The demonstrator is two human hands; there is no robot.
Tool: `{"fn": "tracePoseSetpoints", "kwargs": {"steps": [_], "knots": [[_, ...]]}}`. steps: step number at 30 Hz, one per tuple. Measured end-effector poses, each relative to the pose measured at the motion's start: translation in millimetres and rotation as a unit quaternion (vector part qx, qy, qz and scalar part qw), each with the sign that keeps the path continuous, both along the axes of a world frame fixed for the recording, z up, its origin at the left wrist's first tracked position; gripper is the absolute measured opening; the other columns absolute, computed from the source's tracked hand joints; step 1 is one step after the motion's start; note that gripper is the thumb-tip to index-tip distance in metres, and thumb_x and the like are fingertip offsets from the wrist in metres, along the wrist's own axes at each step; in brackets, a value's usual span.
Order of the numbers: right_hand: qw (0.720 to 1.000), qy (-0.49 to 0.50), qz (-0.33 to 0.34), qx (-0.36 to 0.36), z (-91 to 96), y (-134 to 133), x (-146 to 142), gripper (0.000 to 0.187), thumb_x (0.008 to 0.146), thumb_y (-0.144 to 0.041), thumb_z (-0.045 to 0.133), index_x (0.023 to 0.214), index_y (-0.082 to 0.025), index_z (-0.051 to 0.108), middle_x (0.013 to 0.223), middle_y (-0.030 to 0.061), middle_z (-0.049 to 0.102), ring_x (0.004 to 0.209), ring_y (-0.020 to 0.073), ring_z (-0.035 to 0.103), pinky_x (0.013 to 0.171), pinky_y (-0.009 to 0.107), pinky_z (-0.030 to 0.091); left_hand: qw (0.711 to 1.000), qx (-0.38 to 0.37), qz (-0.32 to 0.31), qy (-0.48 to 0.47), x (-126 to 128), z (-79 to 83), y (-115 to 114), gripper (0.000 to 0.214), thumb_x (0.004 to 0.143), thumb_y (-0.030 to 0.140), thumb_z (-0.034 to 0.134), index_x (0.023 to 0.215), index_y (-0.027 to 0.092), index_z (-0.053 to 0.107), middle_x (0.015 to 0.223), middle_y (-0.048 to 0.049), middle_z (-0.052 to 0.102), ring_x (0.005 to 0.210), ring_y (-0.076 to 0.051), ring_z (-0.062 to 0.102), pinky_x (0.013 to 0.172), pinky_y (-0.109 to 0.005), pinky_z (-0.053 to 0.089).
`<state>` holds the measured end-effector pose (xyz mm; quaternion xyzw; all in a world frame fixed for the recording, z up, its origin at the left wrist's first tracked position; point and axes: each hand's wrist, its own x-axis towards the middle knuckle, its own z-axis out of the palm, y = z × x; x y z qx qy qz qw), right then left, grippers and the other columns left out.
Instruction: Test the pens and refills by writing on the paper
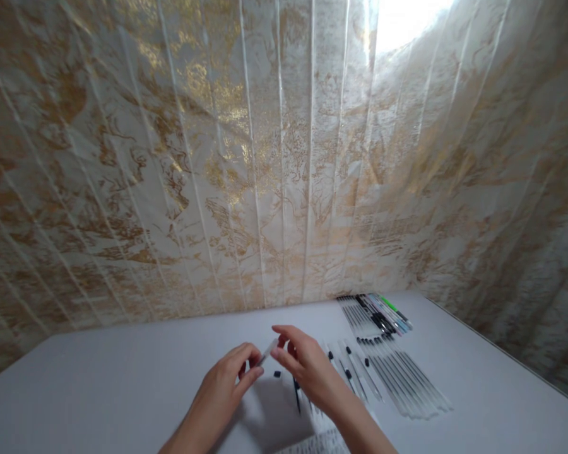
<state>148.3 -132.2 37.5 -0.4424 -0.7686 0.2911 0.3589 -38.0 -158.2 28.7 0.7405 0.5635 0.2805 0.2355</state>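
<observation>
My left hand point(231, 377) and my right hand point(301, 366) meet above the white table point(123, 372), both pinching one clear pen barrel point(267, 350) between their fingertips. Under them on the table lie a small black cap point(277, 374) and a dark refill point(296, 395). To the right of my right hand lie several clear pens with black tips point(355, 372) in a loose row.
Farther right is a row of clear pen barrels point(409, 381), and behind it a group of refills and assembled pens, some coloured point(376, 312). A printed sheet point(312, 442) lies at the near edge. A gold-patterned curtain point(246, 157) hangs behind the table.
</observation>
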Motion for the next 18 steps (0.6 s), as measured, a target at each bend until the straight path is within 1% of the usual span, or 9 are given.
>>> {"fn": "tracePoseSetpoints", "kwargs": {"steps": [1,3,5,7,9,11,13,15,18], "knots": [[0.997,-0.069,-0.017,0.020,-5.8,0,-2,0.029,0.084,-0.018,0.062,0.113,-0.019,0.063,0.095,0.0049,0.067,0.088,0.0194,0.060,0.080,0.029,0.047,1.000,-0.001,0.005,-0.001,-2,0.2,1,0.009,0.083,0.029,0.049,0.078,0.023,0.054,0.077,0.0017,0.059,0.070,-0.017,0.054,0.067,-0.025,0.039],[0.983,-0.170,-0.048,0.042,-17.7,1,-7,0.027,0.076,-0.011,0.068,0.102,-0.018,0.068,0.098,0.0075,0.066,0.097,0.0249,0.057,0.085,0.035,0.044,1.000,-0.005,0.016,0.010,-7,0.8,1,0.009,0.082,0.028,0.049,0.078,0.023,0.054,0.077,0.0015,0.060,0.071,-0.017,0.054,0.067,-0.026,0.039],[0.976,-0.205,-0.060,0.040,-28.7,1,-12,0.020,0.071,-0.005,0.069,0.088,-0.016,0.071,0.098,0.0114,0.066,0.099,0.0302,0.054,0.085,0.040,0.042,0.999,-0.010,0.020,0.037,-11,1.0,2,0.007,0.081,0.026,0.049,0.077,0.023,0.053,0.078,0.0011,0.060,0.073,-0.017,0.055,0.069,-0.026,0.039],[0.976,-0.205,-0.066,0.035,-36.7,1,-17,0.017,0.069,-0.001,0.067,0.079,-0.013,0.072,0.096,0.0149,0.067,0.099,0.0334,0.054,0.085,0.044,0.041,0.997,-0.017,0.021,0.069,-14,0.1,2,0.005,0.079,0.022,0.050,0.076,0.022,0.054,0.080,0.0004,0.061,0.077,-0.018,0.056,0.072,-0.027,0.039],[0.979,-0.192,-0.066,0.034,-39.5,1,-21,0.016,0.069,0.001,0.064,0.073,-0.013,0.070,0.093,0.0157,0.067,0.099,0.0336,0.054,0.085,0.044,0.040,0.995,-0.022,0.020,0.094,-17,-1.4,1,0.006,0.078,0.020,0.050,0.075,0.023,0.055,0.081,-0.0001,0.062,0.081,-0.020,0.056,0.075,-0.028,0.038],[0.984,-0.161,-0.063,0.033,-36.4,2,-21,0.017,0.073,0.000,0.061,0.076,-0.015,0.069,0.090,0.0127,0.069,0.094,0.0293,0.057,0.083,0.040,0.042,0.994,-0.021,0.021,0.104,-19,-2.6,1,0.009,0.078,0.019,0.050,0.077,0.023,0.058,0.083,-0.0005,0.063,0.085,-0.021,0.056,0.077,-0.029,0.038],[0.991,-0.117,-0.053,0.029,-28.7,3,-17,0.018,0.078,-0.003,0.057,0.084,-0.018,0.066,0.084,0.0069,0.069,0.081,0.0220,0.060,0.075,0.032,0.045,0.994,-0.018,0.025,0.107,-21,-2.5,1,0.011,0.079,0.019,0.050,0.079,0.023,0.060,0.083,-0.0013,0.063,0.087,-0.022,0.056,0.078,-0.030,0.038],[0.996,-0.074,-0.036,0.026,-19.8,4,-9,0.016,0.082,-0.007,0.054,0.088,-0.020,0.063,0.078,0.0021,0.069,0.070,0.0162,0.061,0.067,0.025,0.046,0.994,-0.016,0.029,0.106,-22,-1.2,1,0.011,0.079,0.019,0.051,0.079,0.023,0.061,0.083,-0.0020,0.063,0.087,-0.022,0.056,0.079,-0.030,0.038],[0.999,-0.030,-0.011,0.025,-11.1,7,0,0.013,0.081,-0.009,0.055,0.086,-0.019,0.062,0.076,0.0007,0.069,0.068,0.0139,0.062,0.065,0.022,0.046,0.994,-0.015,0.028,0.101,-22,1.7,2,0.011,0.079,0.018,0.051,0.078,0.022,0.061,0.083,-0.0018,0.063,0.087,-0.022,0.056,0.079,-0.030,0.038]]}}
